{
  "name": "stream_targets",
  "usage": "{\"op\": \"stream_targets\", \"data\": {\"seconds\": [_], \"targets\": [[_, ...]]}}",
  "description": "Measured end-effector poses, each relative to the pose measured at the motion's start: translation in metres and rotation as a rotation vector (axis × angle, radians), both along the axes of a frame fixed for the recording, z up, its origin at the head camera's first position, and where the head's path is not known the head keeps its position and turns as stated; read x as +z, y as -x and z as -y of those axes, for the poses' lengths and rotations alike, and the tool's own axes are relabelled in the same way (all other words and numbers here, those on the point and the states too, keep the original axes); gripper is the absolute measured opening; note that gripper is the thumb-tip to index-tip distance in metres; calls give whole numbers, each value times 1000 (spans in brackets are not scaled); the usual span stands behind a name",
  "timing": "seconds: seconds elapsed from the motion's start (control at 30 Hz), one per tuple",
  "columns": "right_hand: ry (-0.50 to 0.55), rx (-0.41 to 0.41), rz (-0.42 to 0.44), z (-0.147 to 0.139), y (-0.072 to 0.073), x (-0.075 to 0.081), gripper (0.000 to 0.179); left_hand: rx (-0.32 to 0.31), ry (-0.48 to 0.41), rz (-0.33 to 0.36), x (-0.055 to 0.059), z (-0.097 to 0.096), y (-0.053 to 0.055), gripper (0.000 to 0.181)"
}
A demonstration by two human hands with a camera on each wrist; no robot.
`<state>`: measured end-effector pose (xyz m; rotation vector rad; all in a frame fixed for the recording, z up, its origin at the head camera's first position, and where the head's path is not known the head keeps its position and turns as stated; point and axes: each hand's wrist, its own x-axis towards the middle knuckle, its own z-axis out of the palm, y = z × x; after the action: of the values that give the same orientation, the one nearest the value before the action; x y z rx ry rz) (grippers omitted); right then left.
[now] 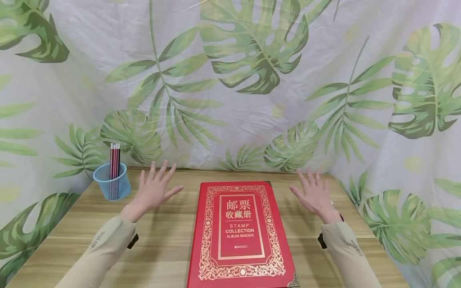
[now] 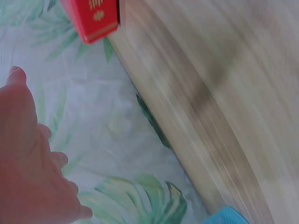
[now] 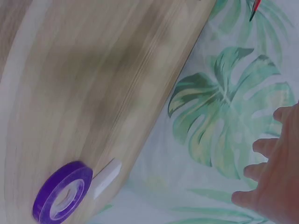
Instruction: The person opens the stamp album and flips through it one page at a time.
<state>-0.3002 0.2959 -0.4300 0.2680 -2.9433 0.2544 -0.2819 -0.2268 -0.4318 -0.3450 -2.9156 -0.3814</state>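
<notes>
Beside the red album (image 1: 239, 236), both hands (image 1: 153, 194) (image 1: 315, 196) spread wide near a blue pencil cup (image 1: 123, 186) and purple tape (image 3: 51, 190).

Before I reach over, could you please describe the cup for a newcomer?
On the wooden table, find the far left corner. Left of the left hand stands the cup. Unlike the red album, it is light blue, holding upright pencils.

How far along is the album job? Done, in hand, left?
Done: setup, it seems; the red album lies closed, title up, between the left hand and the right hand.
In hand: nothing; both hands are spread, clear of the album.
Left: probably opening it, since it's shut. The pencils stand in the blue cup, not in either hand.
</notes>
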Motion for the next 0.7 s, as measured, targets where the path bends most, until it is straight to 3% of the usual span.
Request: {"op": "stream_targets", "data": {"seconds": [0.23,0.5,0.7], "targets": [[37,64,23,14,-12,-5,76,-85,-5,-12,-7,-25,-14,84],[123,202,19,32,-27,-13,70,-203,-35,-69,-15,-56,-38,84],[270,233,145,45,-39,-16,71,-313,-10,-33,-16,-81,-56,83]]}}
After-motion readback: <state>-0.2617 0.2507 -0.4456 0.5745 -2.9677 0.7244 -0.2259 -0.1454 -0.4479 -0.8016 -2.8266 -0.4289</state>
